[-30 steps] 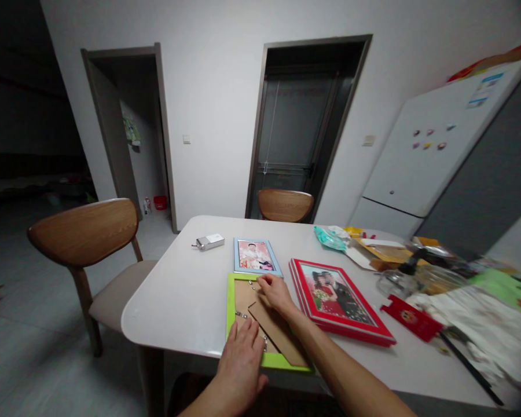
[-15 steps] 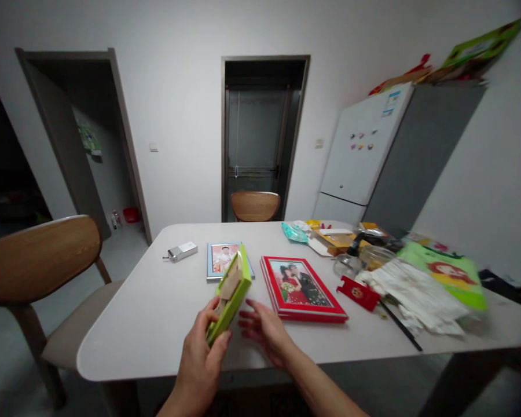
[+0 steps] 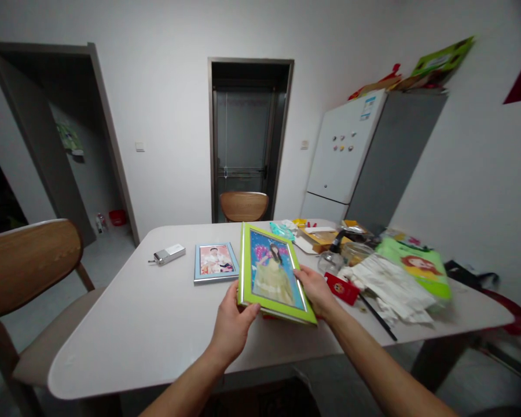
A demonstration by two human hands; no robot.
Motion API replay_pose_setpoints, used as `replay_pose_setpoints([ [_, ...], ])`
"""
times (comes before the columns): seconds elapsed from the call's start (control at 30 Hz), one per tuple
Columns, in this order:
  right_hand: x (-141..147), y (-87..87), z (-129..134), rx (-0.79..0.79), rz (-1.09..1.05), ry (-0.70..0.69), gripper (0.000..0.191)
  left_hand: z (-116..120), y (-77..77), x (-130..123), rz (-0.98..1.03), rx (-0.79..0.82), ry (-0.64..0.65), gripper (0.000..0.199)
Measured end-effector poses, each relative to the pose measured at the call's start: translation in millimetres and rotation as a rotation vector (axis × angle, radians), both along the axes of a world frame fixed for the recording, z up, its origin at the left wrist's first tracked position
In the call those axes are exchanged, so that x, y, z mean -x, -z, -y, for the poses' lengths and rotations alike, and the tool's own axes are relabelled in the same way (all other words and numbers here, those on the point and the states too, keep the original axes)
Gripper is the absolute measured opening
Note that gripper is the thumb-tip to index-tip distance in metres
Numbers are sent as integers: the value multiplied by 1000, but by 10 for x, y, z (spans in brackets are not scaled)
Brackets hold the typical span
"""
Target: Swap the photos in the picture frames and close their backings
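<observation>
Between both hands is a green picture frame point(image 3: 272, 272), tilted with its photo of a figure in a pale yellow dress facing me. My left hand point(image 3: 234, 324) grips its lower left corner, thumb on the front edge. On the right edge, my right hand point(image 3: 315, 289) holds it with the thumb in front. The red picture frame under it is almost wholly hidden; only a sliver of red shows below the green edge. A smaller light-blue picture frame point(image 3: 216, 262) lies on the table just to the left.
On the white table point(image 3: 125, 324) a silver-white gadget point(image 3: 169, 254) lies at the left. The right side holds a red envelope point(image 3: 342, 288), a black stick point(image 3: 377, 316), white cloth point(image 3: 386, 284), glass jars and a green bag point(image 3: 417, 266). A wooden chair point(image 3: 30, 266) stands at left.
The green frame was edge-on in my left hand alone. It has turned photo side toward me and moved right over the red frame, and my right hand has taken hold of it.
</observation>
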State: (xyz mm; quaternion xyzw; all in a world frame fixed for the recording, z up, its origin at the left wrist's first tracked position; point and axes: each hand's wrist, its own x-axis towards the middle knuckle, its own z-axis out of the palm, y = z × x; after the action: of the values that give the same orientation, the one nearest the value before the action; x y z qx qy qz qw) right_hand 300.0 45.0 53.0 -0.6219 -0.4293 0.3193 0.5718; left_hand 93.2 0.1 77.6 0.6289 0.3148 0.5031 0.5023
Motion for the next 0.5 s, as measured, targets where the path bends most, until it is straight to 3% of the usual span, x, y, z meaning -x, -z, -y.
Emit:
replay_pose_setpoints([
  [0.07,-341,-18,-152,118,250,44,37,-127,181,-178,-146,-17,-38,38],
  [0.2,-680,55,-355,205,442,119,39,-292,464,-452,-505,-32,-158,31],
  [0.37,-774,205,-452,274,631,153,34,-329,561,-491,-617,-69,-159,35],
  [0.5,-747,177,-455,279,722,148,36,-479,589,-351,-719,-118,-173,43],
])
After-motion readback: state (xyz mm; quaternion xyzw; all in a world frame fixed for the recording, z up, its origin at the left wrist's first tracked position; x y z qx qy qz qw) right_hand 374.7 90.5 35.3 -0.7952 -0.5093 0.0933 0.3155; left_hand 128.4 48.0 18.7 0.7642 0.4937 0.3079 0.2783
